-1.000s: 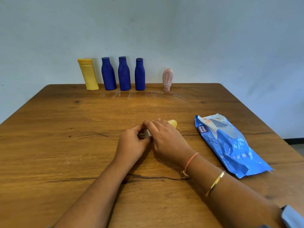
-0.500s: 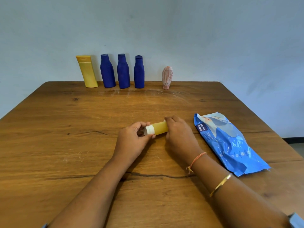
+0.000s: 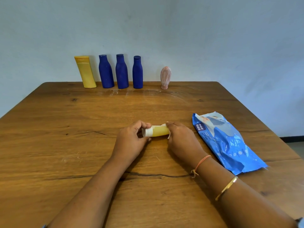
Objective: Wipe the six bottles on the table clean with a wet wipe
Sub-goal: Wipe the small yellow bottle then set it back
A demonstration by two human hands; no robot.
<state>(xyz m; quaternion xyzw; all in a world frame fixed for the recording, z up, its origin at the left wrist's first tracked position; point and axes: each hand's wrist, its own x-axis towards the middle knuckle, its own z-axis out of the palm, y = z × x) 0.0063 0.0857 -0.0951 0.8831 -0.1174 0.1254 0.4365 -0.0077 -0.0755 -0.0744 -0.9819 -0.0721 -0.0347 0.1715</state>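
Evidently the left hand point(image 3: 131, 142) pinches the white-capped end to steady the small yellow bottle point(image 3: 158, 131), which lies sideways on the wooden table point(image 3: 57, 145). The right hand point(image 3: 181, 139) curls round its base with the wet wipe point(image 3: 165, 124) — likely for rubbing. Five bottles point(image 3: 121, 73) line the far edge and the wipes pack point(image 3: 227, 142) lies just right — open wood elsewhere.

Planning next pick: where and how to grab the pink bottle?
Take the pink bottle round its wide ribbed body, pinching left and right, coming from the front. The wall is close behind, both sides are free, and its narrow foot probably tips easily.
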